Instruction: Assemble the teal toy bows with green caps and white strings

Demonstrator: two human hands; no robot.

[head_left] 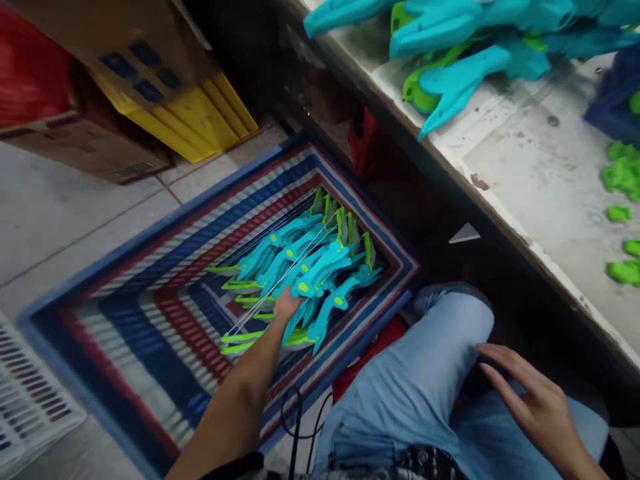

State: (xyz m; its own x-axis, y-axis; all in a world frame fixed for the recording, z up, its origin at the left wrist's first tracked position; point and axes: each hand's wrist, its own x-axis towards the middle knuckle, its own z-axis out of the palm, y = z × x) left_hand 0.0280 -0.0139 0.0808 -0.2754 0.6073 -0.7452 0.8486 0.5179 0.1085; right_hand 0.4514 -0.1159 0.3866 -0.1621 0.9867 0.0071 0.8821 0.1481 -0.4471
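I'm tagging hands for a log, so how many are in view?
2: the left hand at the turquoise bows in the striped crate, the right hand near the jeans.

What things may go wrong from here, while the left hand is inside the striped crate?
The left hand is among closely packed turquoise pieces, so the white strings across them might catch or tangle. On the table, the long turquoise parts reach its edge; a bump could knock one down. The black cable loops near the striped crate and might snag.
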